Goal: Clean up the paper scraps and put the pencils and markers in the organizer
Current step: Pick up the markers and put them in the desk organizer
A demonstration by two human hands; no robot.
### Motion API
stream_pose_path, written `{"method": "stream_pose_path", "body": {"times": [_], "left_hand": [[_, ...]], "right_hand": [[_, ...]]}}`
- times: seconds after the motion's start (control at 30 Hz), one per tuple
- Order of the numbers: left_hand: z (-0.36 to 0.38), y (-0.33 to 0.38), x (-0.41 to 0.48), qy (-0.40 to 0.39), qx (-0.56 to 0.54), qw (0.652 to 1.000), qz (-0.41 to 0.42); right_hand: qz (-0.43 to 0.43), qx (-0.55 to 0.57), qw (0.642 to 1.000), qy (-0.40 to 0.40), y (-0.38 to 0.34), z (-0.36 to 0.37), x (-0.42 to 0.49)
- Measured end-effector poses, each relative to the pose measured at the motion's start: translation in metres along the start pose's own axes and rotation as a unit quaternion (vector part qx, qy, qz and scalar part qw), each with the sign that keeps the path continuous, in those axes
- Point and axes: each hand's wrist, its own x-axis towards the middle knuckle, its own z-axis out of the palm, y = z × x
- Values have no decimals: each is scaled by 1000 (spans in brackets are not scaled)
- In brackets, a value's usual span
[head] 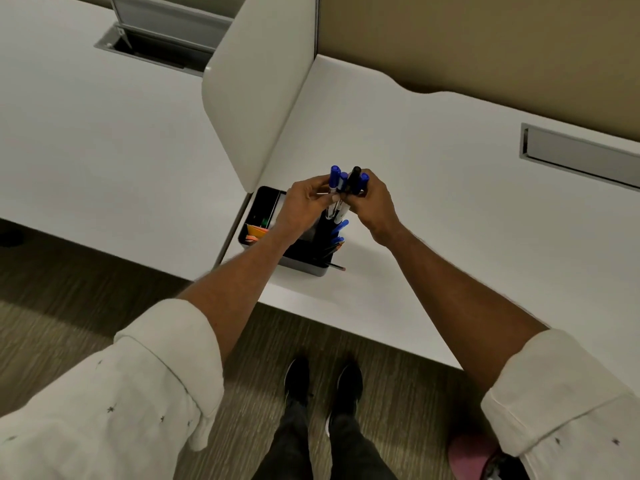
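A dark organizer [304,266] stands on the white desk [433,209] near its front edge, beside a white divider panel. Both hands hold a bunch of markers [348,180] upright just above it, blue and black caps pointing up. My left hand [306,202] pinches the bunch from the left and my right hand [375,202] grips it from the right. More blue pens [339,230] and a pencil [335,266] stand in the organizer's right compartment. Orange and pink paper scraps [256,233] lie in its left compartment.
The white divider panel [256,95] rises just behind the organizer. A metal cable slot [578,154] is set in the desk at the right, and another slot [156,46] lies far left. My feet stand on carpet below the desk edge.
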Motion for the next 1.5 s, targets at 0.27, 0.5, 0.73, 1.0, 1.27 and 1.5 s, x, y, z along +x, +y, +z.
{"method": "stream_pose_path", "body": {"times": [0.27,0.5,0.73,1.0,1.27,1.5], "left_hand": [[-4,-16,8,25,31,999,-1],[-3,-26,3,44,65,997,13],[-1,-35,0,34,96,995,-9],[-5,-35,8,11,168,986,-8],[2,-37,2,-19,235,972,18],[2,-34,0,-30,255,966,17]], "right_hand": [[-37,-32,998,-34,0,3,15],[-64,-65,995,-41,6,8,12],[-53,-64,995,-62,13,9,8],[-51,-139,987,-64,20,8,19],[-71,-169,978,-97,30,3,15],[-79,-142,980,-113,27,-5,11]]}}
